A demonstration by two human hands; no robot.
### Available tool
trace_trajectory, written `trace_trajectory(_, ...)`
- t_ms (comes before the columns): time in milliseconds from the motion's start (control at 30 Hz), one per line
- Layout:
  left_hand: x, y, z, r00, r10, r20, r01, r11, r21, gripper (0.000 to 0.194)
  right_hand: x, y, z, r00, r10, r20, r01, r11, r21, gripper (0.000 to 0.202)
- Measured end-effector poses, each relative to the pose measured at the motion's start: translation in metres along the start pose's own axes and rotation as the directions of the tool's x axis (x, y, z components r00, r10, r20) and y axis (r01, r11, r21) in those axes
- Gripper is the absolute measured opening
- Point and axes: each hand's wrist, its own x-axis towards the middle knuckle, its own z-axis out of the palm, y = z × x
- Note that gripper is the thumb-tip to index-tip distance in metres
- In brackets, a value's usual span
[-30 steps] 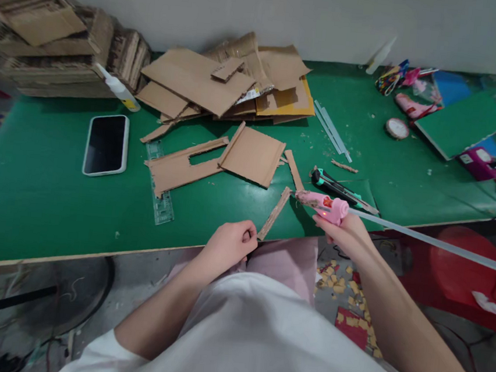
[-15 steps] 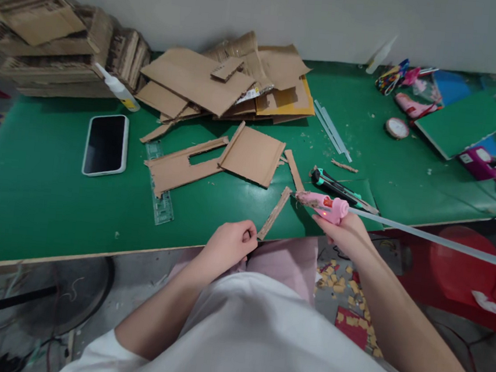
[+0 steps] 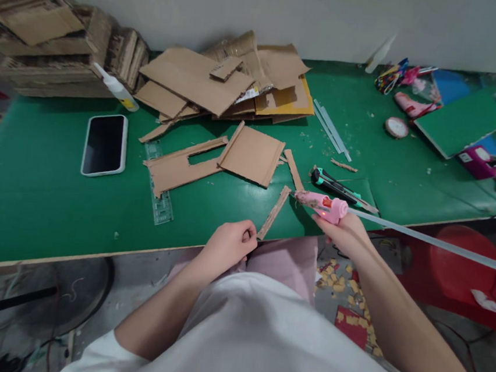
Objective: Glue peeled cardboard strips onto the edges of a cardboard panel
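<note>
My right hand (image 3: 343,231) is closed round a pink glue gun (image 3: 331,209), with a long clear glue stick (image 3: 427,237) running out of its back to the right. The gun's nozzle is at the upper end of a narrow cardboard strip (image 3: 274,213). At the strip's lower end, my left hand (image 3: 234,241) rests by the table edge with curled fingers, closed on or beside the strip's tip; the exact grip is hard to make out. Above lie a square cardboard piece (image 3: 253,154) and a cut-out cardboard piece (image 3: 174,170) over a clear ruler (image 3: 163,210).
A cutter (image 3: 339,189) lies beyond the glue gun. A phone (image 3: 105,145) and a glue bottle (image 3: 119,90) are at left. Cardboard sheets (image 3: 188,78) and stacked cardboard (image 3: 50,50) line the wall. A tape roll (image 3: 396,128) lies at right.
</note>
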Motion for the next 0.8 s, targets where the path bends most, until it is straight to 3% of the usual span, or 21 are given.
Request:
trace_trajectory(567,0.001,-0.001,0.001,1.000,-0.002,-0.004,0.002,1.000,-0.007,0.010,-0.005,-0.003,0.006,0.999,0.032,0.007,-0.031,0.999,-0.037,0.029)
trace_trajectory(800,0.001,-0.004,0.003,1.000,0.006,-0.014,-0.006,1.000,-0.009,0.010,-0.015,-0.003,0.010,0.987,0.113,0.111,-0.110,0.993,-0.038,0.030)
